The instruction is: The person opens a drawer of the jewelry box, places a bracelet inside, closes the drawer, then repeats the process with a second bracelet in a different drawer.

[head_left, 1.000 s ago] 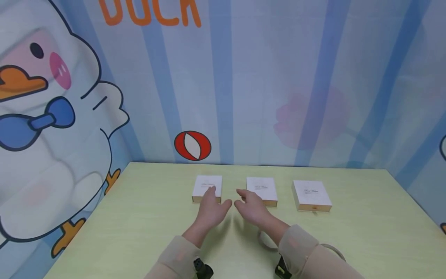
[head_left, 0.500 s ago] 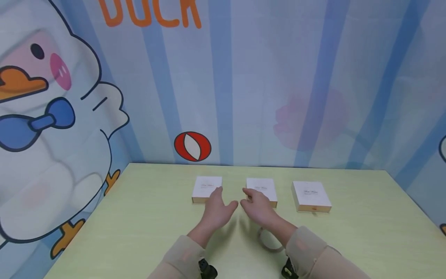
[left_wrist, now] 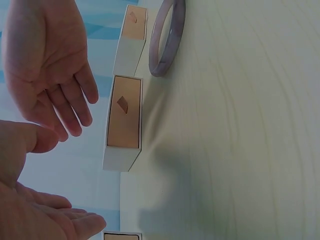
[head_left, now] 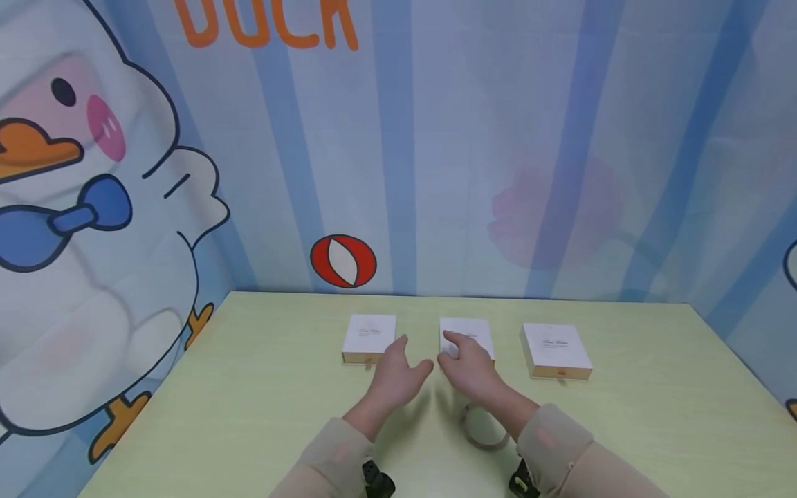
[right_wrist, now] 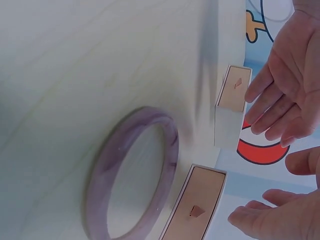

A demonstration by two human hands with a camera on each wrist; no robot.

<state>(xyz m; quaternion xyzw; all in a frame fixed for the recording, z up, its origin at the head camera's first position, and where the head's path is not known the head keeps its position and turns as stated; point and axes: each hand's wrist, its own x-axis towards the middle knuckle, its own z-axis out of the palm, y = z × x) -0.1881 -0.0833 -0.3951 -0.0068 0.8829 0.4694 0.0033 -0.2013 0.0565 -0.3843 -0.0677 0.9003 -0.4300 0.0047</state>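
My left hand point(head_left: 396, 377) is held over the table with straight, relaxed fingers and its thumb spread, grasping nothing. Facing it, thumb tip close to thumb tip, is my right hand point(head_left: 470, 366), also without anything in its fingers. In the head view it overlaps the middle white box point(head_left: 465, 326). The left white box point(head_left: 369, 335) stands just beyond my left fingertips. A pale purple bangle point(right_wrist: 101, 185) lies flat on the table below my right wrist. Each box shows a tan drawer front with a small pull tab, as on the box point(left_wrist: 124, 115) in the left wrist view.
A third white box point(head_left: 556, 346) stands to the right on the pale green table point(head_left: 261, 401). Behind the table hangs a blue striped backdrop point(head_left: 448, 138) with a cartoon duck point(head_left: 106, 290). Black wrist cameras point(head_left: 378, 482) sit below the sleeve cuffs.
Both hands have drifted together to the right and slightly nearer, showing more of the left box and of the bangle. The boxes and the bangle have stayed in place.
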